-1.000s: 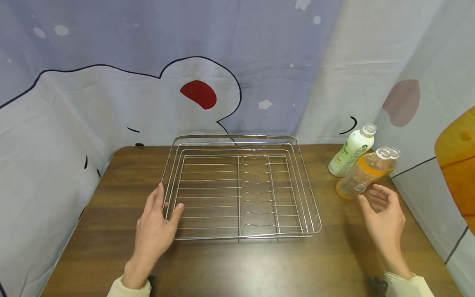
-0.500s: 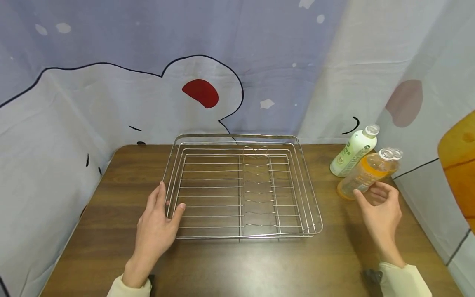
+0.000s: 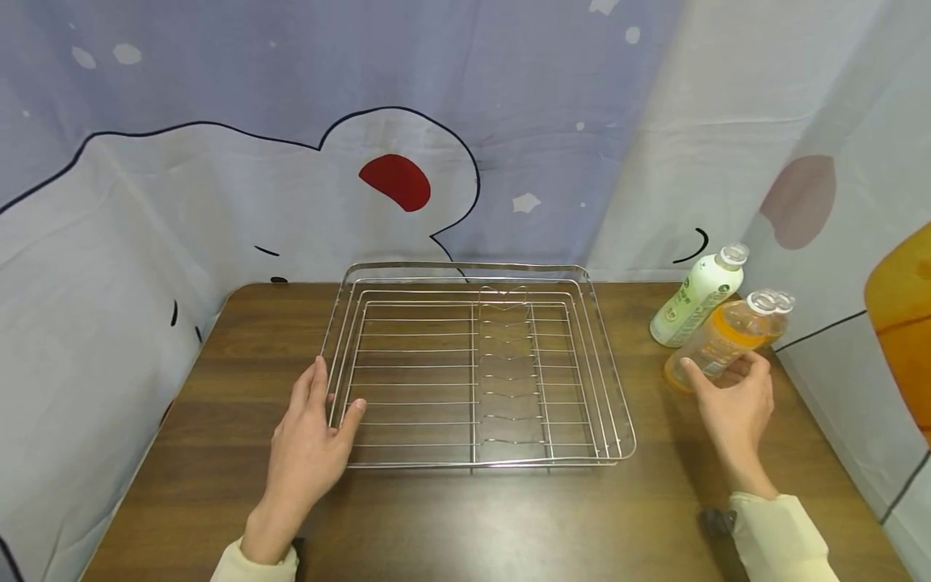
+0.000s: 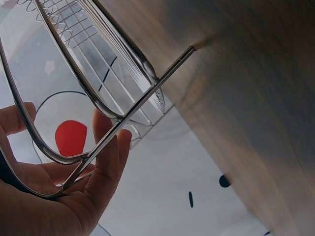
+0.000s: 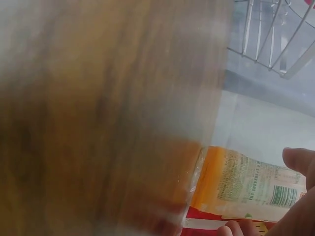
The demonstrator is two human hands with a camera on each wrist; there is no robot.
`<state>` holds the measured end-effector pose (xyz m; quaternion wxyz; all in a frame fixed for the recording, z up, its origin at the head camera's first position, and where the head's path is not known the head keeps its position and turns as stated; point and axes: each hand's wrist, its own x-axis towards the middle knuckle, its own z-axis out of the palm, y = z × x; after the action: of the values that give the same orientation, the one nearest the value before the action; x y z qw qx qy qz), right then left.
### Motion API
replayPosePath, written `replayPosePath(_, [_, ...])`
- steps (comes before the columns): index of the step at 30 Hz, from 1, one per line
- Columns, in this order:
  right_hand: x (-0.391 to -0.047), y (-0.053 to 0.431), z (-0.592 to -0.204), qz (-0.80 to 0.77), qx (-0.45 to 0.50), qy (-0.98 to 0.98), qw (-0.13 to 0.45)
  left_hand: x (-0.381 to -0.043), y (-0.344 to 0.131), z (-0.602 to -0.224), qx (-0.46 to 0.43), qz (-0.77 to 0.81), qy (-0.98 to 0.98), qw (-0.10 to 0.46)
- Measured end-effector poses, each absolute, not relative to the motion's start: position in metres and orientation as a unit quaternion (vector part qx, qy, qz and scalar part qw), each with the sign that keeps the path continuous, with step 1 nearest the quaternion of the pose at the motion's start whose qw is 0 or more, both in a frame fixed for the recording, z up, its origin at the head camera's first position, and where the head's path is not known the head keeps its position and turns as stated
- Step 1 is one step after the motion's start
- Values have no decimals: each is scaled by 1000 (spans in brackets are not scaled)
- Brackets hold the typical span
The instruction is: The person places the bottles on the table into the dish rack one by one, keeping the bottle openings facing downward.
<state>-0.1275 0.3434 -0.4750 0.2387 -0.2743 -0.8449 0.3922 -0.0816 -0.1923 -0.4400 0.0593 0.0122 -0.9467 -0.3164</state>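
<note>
A wire dish rack of shiny metal stands on the wooden table. At its left front corner my left hand holds the frame, fingers outside and thumb near the front rim; in the left wrist view its fingers bend round the metal rods. To the right stands a clear bottle with an orange band. My right hand is round its near side, thumb on the left and bent fingers on the right. How firmly it grips is not visible. In the right wrist view, the bottle's label lies between thumb and fingers.
A green and white bottle stands just behind the orange-banded one. Another clear cap shows behind it, its bottle mostly hidden. Patterned cloth hangs behind and beside the table.
My right hand has shifted left and slightly forward, its thumb now farther round the orange-banded bottle. The left hand keeps its place on the rack. The head view has shifted slightly.
</note>
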Motion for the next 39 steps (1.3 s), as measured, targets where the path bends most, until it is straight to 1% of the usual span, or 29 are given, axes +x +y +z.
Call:
replayPosePath(10, [-128, 346, -475, 395, -266, -850, 224, -81, -192, -441, 10, -314, -947, 66])
replayPosePath(20, [-123, 342, -476, 399, -245, -861, 198, -81, -193, -442, 15, -312, -948, 64])
replayPosePath(30, [-120, 341, -476, 397, -245, -861, 200, -82, -191, -441, 9, -314, -947, 69])
replayPosePath(39, [-120, 342, -478, 385, -240, -872, 185, -82, -191, -442, 9, -312, -947, 74])
